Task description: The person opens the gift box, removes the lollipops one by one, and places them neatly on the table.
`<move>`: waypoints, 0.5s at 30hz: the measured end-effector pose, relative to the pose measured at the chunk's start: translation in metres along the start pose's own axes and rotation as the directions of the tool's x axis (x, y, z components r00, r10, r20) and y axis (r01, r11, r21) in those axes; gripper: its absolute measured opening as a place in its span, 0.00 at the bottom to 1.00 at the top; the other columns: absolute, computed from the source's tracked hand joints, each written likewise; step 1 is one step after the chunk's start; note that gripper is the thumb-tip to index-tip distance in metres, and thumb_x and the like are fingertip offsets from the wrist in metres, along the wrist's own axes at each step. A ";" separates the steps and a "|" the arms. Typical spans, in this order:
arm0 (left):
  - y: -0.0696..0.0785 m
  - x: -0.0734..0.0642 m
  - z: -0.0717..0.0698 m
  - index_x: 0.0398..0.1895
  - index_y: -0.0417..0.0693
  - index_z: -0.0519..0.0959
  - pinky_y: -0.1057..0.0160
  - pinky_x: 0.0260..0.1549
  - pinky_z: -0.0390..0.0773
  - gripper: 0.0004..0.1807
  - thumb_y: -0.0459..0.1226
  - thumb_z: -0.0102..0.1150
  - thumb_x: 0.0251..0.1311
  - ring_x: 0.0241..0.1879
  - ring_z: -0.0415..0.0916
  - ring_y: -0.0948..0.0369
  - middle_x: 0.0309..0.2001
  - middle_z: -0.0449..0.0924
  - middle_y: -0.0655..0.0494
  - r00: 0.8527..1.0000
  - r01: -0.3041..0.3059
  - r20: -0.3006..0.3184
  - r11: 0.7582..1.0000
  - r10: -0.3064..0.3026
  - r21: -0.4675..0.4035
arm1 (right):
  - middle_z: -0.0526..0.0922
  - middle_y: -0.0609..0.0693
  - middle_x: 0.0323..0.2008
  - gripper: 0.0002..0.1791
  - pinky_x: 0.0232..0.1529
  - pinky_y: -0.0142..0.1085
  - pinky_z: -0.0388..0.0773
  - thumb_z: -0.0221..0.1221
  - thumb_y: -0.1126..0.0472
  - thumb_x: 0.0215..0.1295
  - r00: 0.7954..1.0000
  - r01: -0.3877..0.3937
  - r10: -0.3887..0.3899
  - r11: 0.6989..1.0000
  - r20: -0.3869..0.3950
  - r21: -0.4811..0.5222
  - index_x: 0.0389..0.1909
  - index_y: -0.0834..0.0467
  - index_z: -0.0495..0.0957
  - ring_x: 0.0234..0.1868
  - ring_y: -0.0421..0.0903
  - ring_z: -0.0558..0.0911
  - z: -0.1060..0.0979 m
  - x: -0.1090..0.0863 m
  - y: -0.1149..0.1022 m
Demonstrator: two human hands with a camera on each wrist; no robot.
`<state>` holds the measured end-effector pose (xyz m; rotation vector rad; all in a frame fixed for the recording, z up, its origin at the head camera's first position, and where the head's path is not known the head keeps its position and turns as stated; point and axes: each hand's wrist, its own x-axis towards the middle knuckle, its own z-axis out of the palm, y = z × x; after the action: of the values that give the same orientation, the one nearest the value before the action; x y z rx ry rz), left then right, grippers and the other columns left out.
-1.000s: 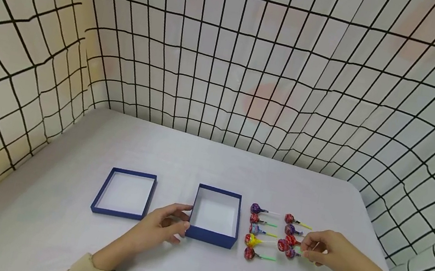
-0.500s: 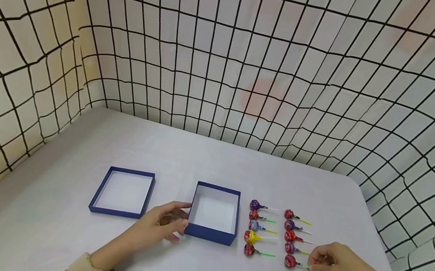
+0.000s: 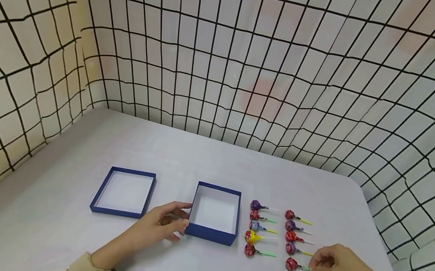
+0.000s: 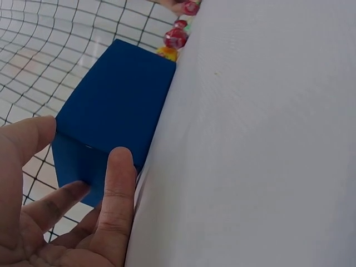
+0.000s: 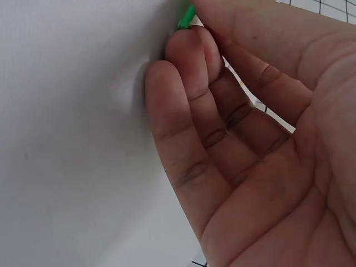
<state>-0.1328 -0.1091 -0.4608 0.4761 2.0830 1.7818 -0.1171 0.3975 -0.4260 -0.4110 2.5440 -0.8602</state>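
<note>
My right hand (image 3: 338, 266) pinches the green stick of a red-wrapped lollipop (image 3: 291, 264) at the near end of the right column. In the right wrist view, a bit of green stick (image 5: 187, 18) shows at the fingertips, while the candy is out of sight. My left hand (image 3: 161, 222) touches the left side of an open blue box (image 3: 210, 235) with a white inside. From the left wrist view, the fingers (image 4: 118, 183) lie against the blue wall without wrapping round it. More lollipops (image 3: 253, 237) form a column between the box and the right column.
A shallow blue-rimmed lid (image 3: 119, 213) lies inside up, left of my left hand. White cloth (image 3: 213, 159) covers the table. A white backdrop with a black grid (image 3: 230, 61) rises behind and along both sides.
The red lollipop in my right hand has moved nearer and to the right, from among the others to the near end of the right column. My left hand stays at the box.
</note>
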 end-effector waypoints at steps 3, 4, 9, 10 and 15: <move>0.005 -0.002 -0.001 0.79 0.38 0.68 0.62 0.44 0.92 0.32 0.42 0.62 0.78 0.49 0.85 0.52 0.63 0.79 0.33 1.000 0.015 -0.005 1.000 -0.014 0.017 | 0.84 0.42 0.30 0.05 0.30 0.29 0.75 0.72 0.60 0.68 1.000 -0.007 0.007 1.000 -0.018 -0.004 0.36 0.56 0.87 0.30 0.31 0.74 -0.002 -0.004 -0.001; 0.007 -0.003 -0.002 0.79 0.39 0.68 0.63 0.43 0.92 0.33 0.43 0.62 0.78 0.50 0.85 0.52 0.63 0.79 0.34 1.000 0.022 -0.014 0.999 -0.021 0.029 | 0.84 0.41 0.30 0.04 0.30 0.28 0.75 0.71 0.59 0.69 0.999 -0.010 0.009 1.000 -0.033 -0.017 0.37 0.55 0.87 0.30 0.31 0.75 -0.004 -0.005 -0.002; 0.032 -0.009 -0.018 0.78 0.47 0.71 0.58 0.49 0.91 0.31 0.46 0.64 0.77 0.56 0.86 0.51 0.64 0.81 0.39 0.991 0.015 -0.136 0.973 0.017 0.231 | 0.88 0.43 0.39 0.09 0.35 0.30 0.81 0.68 0.52 0.75 0.977 -0.031 -0.003 0.987 -0.213 -0.158 0.46 0.53 0.87 0.37 0.34 0.81 -0.017 -0.012 -0.025; 0.039 -0.010 -0.023 0.78 0.49 0.71 0.55 0.52 0.91 0.32 0.46 0.65 0.76 0.58 0.85 0.49 0.65 0.81 0.40 0.984 0.005 -0.173 0.952 0.050 0.307 | 0.89 0.47 0.43 0.12 0.39 0.34 0.85 0.68 0.51 0.75 0.962 -0.037 -0.019 0.980 -0.273 -0.198 0.50 0.53 0.86 0.42 0.38 0.84 -0.020 -0.012 -0.032; 0.069 -0.015 -0.046 0.84 0.53 0.64 0.31 0.73 0.72 0.40 0.51 0.66 0.74 0.77 0.68 0.38 0.80 0.66 0.38 0.912 0.064 -0.310 0.650 0.270 0.757 | 0.70 0.73 0.74 0.38 0.62 0.73 0.75 0.65 0.46 0.77 0.858 -0.077 -0.109 0.939 -0.502 -0.336 0.79 0.57 0.67 0.68 0.75 0.73 -0.029 -0.009 -0.069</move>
<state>-0.1403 -0.1457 -0.3849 0.4650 3.1495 0.9959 -0.1136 0.3633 -0.3592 -0.3373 3.2185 -0.5749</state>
